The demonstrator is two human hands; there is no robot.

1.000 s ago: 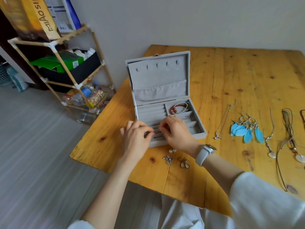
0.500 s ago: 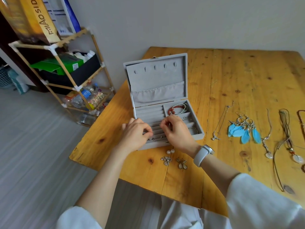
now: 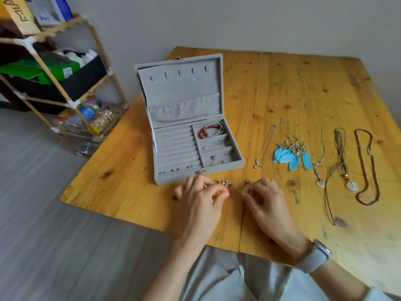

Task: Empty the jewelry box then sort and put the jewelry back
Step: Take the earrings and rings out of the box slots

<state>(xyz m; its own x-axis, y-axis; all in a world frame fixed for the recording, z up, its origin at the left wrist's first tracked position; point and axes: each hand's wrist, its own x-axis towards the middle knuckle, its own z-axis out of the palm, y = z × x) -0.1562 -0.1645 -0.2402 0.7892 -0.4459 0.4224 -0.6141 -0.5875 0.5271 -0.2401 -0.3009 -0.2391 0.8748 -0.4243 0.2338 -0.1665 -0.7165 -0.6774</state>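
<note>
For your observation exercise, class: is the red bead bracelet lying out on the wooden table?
No, the red bead bracelet lies inside the open jewelry box, in its rear right compartment, not on the table.

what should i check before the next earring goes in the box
1. Box lid open, standing upright: ok.
2. Free ring slots: ok, the upper rolls are bare; small pieces sit only in the front row.
3. Left hand has a piece pinched: cannot tell, its fingers are curled together and hide what is between them.
4. Right hand has a piece pinched: cannot tell, same reason.
5. Loose earrings within reach: ok, on the table between hands and box.
6. Feather earrings sorted away: not ok, still on the table.
</note>
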